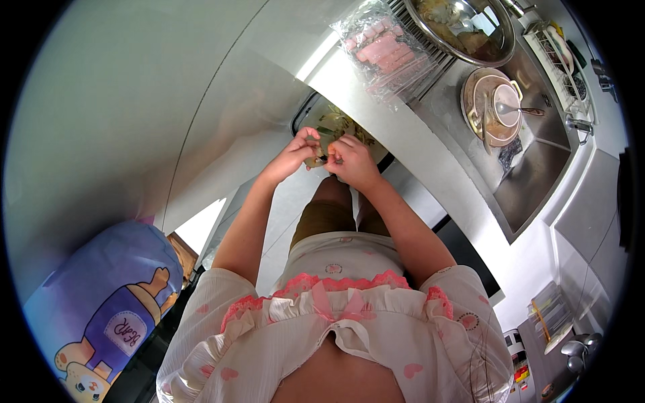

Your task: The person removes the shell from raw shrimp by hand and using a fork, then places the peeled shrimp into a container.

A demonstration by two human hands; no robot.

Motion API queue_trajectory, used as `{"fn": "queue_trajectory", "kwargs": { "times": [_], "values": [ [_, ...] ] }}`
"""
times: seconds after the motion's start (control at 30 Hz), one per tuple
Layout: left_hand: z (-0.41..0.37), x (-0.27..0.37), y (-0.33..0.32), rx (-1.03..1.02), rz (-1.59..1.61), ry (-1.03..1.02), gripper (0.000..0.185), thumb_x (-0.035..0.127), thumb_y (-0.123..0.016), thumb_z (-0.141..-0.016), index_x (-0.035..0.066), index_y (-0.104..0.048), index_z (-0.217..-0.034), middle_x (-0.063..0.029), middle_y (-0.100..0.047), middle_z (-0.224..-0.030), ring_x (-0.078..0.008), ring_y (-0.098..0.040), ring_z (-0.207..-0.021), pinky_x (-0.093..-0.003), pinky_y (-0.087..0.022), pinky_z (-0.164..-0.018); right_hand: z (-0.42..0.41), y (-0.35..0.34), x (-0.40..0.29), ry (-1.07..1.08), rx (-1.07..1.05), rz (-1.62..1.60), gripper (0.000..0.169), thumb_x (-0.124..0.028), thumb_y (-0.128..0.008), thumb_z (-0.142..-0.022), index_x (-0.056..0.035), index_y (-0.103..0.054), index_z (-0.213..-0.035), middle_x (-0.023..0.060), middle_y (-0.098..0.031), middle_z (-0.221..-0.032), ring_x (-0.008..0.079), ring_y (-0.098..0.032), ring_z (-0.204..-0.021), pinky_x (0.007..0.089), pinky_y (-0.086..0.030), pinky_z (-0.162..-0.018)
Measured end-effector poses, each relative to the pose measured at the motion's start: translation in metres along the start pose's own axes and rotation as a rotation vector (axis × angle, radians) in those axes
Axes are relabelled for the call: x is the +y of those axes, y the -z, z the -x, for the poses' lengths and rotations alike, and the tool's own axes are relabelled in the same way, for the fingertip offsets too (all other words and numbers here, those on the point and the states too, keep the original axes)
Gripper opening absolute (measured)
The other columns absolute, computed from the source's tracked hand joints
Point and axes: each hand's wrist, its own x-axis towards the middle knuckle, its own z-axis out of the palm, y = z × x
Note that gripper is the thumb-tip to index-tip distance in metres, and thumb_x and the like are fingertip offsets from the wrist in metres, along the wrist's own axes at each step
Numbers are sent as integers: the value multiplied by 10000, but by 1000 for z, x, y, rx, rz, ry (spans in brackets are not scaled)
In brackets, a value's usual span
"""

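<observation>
My left hand [296,153] and my right hand [351,160] meet above a bin [297,118] beside the counter's front edge. Pinched between the fingers of both is a small, wet, brownish piece of food [315,161], perhaps a shrimp; the fingers partly hide it. Green and yellowish vegetable scraps [342,121] lie inside the bin beneath my hands. At the top of the view, a shiny metal bowl [506,55] holds pale and brown food in liquid. Beside it, a clear plastic bag [385,55] of pink, sausage-like pieces straddles the counter edge and a slatted rack.
The steel sink [529,181] holds stacked dirty dishes [491,108] with a spoon and chopsticks. The slatted metal rack [438,75] spans the sink. A wire caddy [559,70] hangs behind it. A blue bear-print cover [101,302] stands at lower left. The white counter [413,131] runs diagonally on my right.
</observation>
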Motion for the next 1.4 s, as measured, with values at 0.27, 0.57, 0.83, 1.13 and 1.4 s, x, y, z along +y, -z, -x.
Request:
{"fn": "queue_trajectory", "kwargs": {
  "times": [0.27,0.57,0.83,1.13,1.4],
  "values": [
    [2,0,3,24,-21,14,245,74,-430,-853,123,-398,-1091,-41,-532,-900,-105,-495,-739,-243,-400,-597,1,1,1,-3,24,-19,147,-6,-633,-633,-31,-495,-674,93,-500,-652,274,-522,-648,369,-453,-582],
    [4,11,-8,-1,-21,8,244,73,-412,-856,125,-400,-1094,-34,-560,-905,-98,-490,-741,-238,-396,-623,-1,8,0,75,-49,-40,158,-27,-700,-672,-25,-622,-809,67,-526,-704,224,-529,-688,335,-451,-610],
    [2,9,-6,-11,-44,19,245,69,-404,-859,117,-388,-1098,-40,-584,-909,-96,-483,-741,-237,-388,-625,-1,7,1,69,-90,-45,135,-35,-681,-655,-32,-564,-721,77,-540,-716,254,-537,-734,361,-463,-657],
    [0,2,-5,-33,-55,-4,244,82,-403,-867,117,-378,-1108,-57,-596,-941,-109,-487,-764,-243,-389,-635,-2,2,2,103,-39,17,182,-12,-690,-596,-58,-534,-676,67,-534,-691,254,-539,-690,363,-466,-617],
    [-1,2,-6,0,-42,-2,245,83,-412,-867,113,-384,-1108,-69,-591,-960,-112,-500,-770,-252,-401,-629,0,0,2,86,11,21,228,-24,-707,-575,-54,-495,-654,73,-513,-675,268,-524,-675,372,-453,-601]
  ]
}}
